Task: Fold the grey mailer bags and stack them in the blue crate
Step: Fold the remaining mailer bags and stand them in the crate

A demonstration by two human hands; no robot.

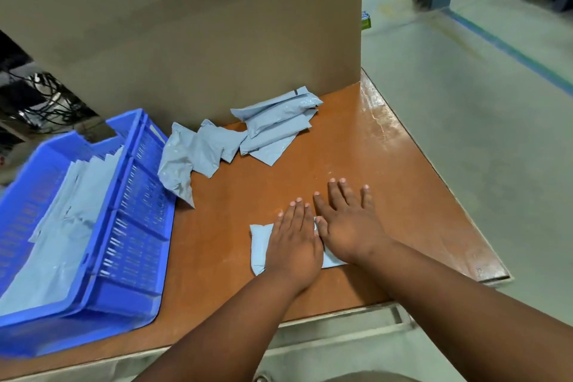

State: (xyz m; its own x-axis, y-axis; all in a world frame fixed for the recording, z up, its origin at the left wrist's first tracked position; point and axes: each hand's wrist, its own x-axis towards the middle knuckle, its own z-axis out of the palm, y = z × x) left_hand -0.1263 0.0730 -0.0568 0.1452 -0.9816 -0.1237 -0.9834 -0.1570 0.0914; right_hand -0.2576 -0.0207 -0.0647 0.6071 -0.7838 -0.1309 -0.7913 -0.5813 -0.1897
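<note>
Both forearms reach in from the near edge of the brown table (387, 170). Left hand (293, 242) flat, fingers straight and together, pressing down on a folded grey mailer bag (259, 250). Right hand (348, 220) just beside it, touching, palm down, fingers spread wide over the bag's right part and the tabletop. Bag shows at the left of the left hand and as a sliver under the right wrist. Left of both hands, blue crate (136, 226) sits on the table, tilted in this view, flat grey bags (71, 214) stacked inside. Beyond the fingertips, a loose heap of grey mailers (235, 139), some crumpled against the crate's side, others overlapping near a tall cardboard wall (201, 34) at the far end
</note>
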